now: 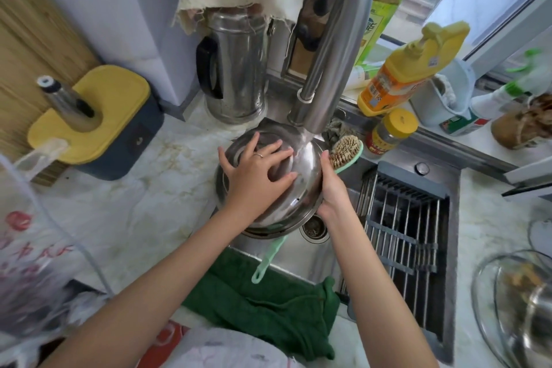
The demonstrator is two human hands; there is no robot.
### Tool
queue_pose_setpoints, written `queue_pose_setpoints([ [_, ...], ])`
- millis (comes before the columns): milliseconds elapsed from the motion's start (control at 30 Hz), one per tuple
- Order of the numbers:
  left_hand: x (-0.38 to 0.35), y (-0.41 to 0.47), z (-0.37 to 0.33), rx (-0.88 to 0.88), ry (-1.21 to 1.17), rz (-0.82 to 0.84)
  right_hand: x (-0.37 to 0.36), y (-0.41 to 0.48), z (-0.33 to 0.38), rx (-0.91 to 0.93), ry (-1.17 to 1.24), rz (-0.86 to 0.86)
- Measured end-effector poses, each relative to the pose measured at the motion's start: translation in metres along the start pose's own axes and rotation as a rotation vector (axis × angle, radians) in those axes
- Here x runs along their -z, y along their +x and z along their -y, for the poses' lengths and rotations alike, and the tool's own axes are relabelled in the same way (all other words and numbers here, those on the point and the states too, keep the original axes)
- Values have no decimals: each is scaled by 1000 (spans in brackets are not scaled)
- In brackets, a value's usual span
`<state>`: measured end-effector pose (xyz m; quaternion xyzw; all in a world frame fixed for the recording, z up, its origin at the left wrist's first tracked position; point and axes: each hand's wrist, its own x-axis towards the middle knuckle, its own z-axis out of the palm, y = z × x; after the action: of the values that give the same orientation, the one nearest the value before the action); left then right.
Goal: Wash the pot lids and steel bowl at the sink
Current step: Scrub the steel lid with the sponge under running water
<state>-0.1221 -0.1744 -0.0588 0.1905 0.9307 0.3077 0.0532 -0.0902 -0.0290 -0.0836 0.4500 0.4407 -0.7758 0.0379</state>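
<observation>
A steel bowl (294, 197) is held upside down over the sink (301, 260), just under the faucet (325, 75). My left hand (257, 172) lies spread on its rounded bottom, fingers straight. My right hand (330, 188) grips the bowl's right rim together with a green-handled scrub brush (346, 152), whose bristle head pokes up beside the bowl. The brush's handle (265, 260) sticks out below the bowl. A glass pot lid (490, 302) lies at the lower right on the counter, partly cut off by the frame edge.
A drying rack (400, 218) fills the sink's right half. A green cloth (268, 302) hangs over the sink's front edge. A steel kettle (236, 69), a yellow-lidded box (98, 122), detergent bottles (403, 69) and a jar (388, 131) crowd the back.
</observation>
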Motion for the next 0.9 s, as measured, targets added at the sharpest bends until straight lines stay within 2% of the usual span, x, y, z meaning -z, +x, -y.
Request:
queue_pose_setpoints([
  [133,1,3,0,133,-200,-34,-7,1,2,30,9,-2],
  [233,4,5,1,166,-287,-46,-9,1,3,37,25,4],
  [400,5,7,-2,148,-334,0,-7,-3,7,63,83,17],
  [567,0,8,-7,134,-439,-14,-1,-4,11,107,107,-54],
  [800,-6,9,-17,72,-408,-79,5,-4,13,123,148,-50],
  [900,-6,11,-19,87,-418,-58,7,-8,16,128,161,-51],
])
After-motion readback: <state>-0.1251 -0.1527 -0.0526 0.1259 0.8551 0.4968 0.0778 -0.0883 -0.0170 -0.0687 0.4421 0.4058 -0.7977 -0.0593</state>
